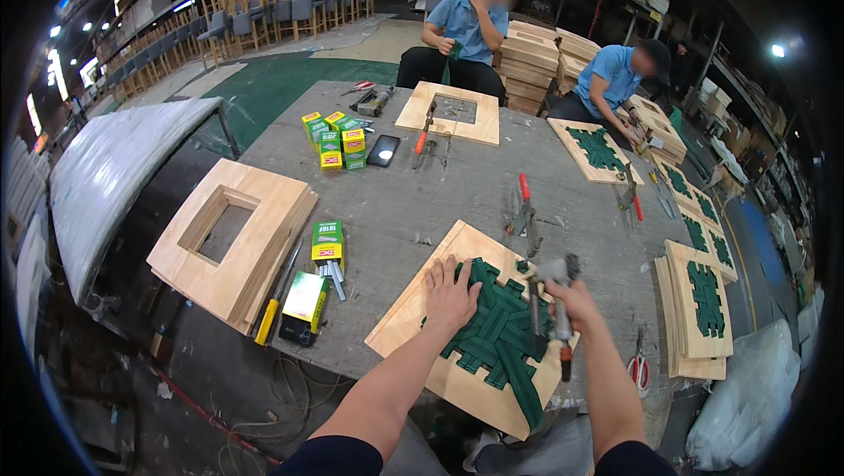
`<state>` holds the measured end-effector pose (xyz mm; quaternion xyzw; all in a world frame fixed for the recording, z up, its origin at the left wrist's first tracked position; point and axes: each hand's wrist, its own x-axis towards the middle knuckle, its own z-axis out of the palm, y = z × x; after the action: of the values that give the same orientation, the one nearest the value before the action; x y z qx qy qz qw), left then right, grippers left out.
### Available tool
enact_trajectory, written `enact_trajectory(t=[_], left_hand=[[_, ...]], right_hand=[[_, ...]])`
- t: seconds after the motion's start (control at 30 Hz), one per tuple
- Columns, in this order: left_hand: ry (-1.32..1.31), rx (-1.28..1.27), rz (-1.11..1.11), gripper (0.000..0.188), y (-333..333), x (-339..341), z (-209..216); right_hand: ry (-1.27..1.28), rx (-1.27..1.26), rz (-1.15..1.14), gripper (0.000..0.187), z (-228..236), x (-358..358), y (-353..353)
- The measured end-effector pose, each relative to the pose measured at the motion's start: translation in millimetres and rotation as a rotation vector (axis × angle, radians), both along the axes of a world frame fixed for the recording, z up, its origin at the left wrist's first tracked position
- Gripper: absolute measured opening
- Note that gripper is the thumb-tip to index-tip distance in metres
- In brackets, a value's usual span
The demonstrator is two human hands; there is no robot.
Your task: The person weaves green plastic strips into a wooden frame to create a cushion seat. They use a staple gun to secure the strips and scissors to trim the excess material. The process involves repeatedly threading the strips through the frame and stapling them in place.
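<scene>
My left hand (450, 295) lies flat with its fingers spread, on the pale wooden board (420, 272) and the edge of the woven green webbing (492, 328). The webbing crosses the board's middle, and one long strip hangs toward the near corner. Closed around a grey tool, partly smeared by motion, my right hand (576, 302) is over the board's right side; the tool looks like a staple gun (556, 272). Just beside it, a dark metal clamp (534, 307) stands over the webbing. An orange-and-black handle (565, 360) shows below my right hand; which tool it belongs to is unclear.
Stacked wooden frames (233, 243) stand at left, near a yellow-handled screwdriver (268, 318), staple boxes (327, 240) and a phone (299, 329). Red-handled scissors (639, 369) and webbed boards (703, 305) are at right. Across the table (369, 199), two people in blue shirts sit by other boards.
</scene>
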<state>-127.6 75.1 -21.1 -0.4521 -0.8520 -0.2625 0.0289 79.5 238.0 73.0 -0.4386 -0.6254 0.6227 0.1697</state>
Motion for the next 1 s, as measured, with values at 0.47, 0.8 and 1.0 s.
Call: enact_trajectory(t=[0.47,0.8,1.0], left_hand=[[0.050,-0.121,-0.040,0.061,13.8,18.9,9.6],[-0.285,0.269,-0.086,0.048,-25.2,-0.8,26.4],[-0.204,0.181,-0.159,0.048,-117.7,97.5,-0.6]], right_hand=[[-0.624,0.318,-0.194,0.057,-45.3,141.1,50.4],[-0.556,0.461,0.043,0.049,-51.1,213.8,-175.2],[-0.449,0.336,0.069,0.064,-65.6,213.7,-222.7]])
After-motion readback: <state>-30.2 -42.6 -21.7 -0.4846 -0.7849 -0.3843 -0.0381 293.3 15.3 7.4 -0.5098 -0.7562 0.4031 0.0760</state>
